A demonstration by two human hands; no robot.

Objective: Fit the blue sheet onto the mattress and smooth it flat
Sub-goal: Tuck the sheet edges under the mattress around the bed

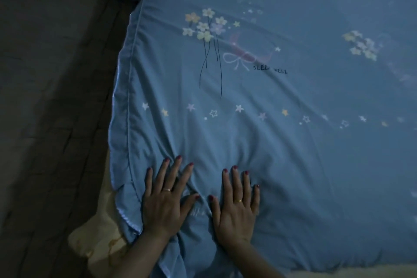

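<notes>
Blue sheet point(259, 101), printed with flowers and stars, lies spread over the mattress point(97, 241), whose pale bare corner shows at the bed's near left, uncovered. Both hands press flat on the cloth near that corner: left hand point(165, 201) just inside the frilled hem point(123, 119), right hand point(237, 207) beside it, fingers point(237, 178) straight and spread, holding nothing. Creases fan out from between them. Thin, soft cloth like this probably weighs little, slides easily and bunches under a push. Likely the best hold is the frilled hem at the near left corner, pinched and drawn down over the bare mattress
</notes>
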